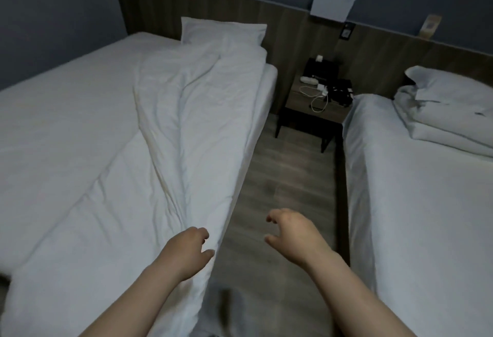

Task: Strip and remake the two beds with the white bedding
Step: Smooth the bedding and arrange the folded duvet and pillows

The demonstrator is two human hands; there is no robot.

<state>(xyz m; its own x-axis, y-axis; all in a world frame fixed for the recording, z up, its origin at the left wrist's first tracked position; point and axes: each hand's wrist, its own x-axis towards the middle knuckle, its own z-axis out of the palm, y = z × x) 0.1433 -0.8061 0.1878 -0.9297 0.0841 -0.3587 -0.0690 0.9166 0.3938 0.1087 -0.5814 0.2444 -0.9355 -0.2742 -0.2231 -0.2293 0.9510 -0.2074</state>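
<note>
Both arms reach forward, low in the view. The left hand (186, 251) lies at the near edge of the long duvet (197, 112), with its fingers bent and its thumb sticking out to the side. I cannot tell if it pinches the cloth or only touches it. The right hand (290, 235) hangs in the air over the floor (282, 176), fingers loosely curled like a claw, and it holds nothing. The long duvet is white and full of wrinkles. It is folded into a long strip and runs down the right side of the left bed (58, 102), from the white pillow (218, 32) at the top all the way to the near end. The rest of that bed shows a smooth white sheet. The right bed (413, 203) also has a white sheet, and a folded duvet (440, 120) sits near its top with a second pillow (448, 83) lying on it. Between the two beds, at the far end of the floor, stands a small dark surface (298, 102). On it are a white cable (317, 102) and some black boxes (322, 70). It stands well away from both hands.
</note>
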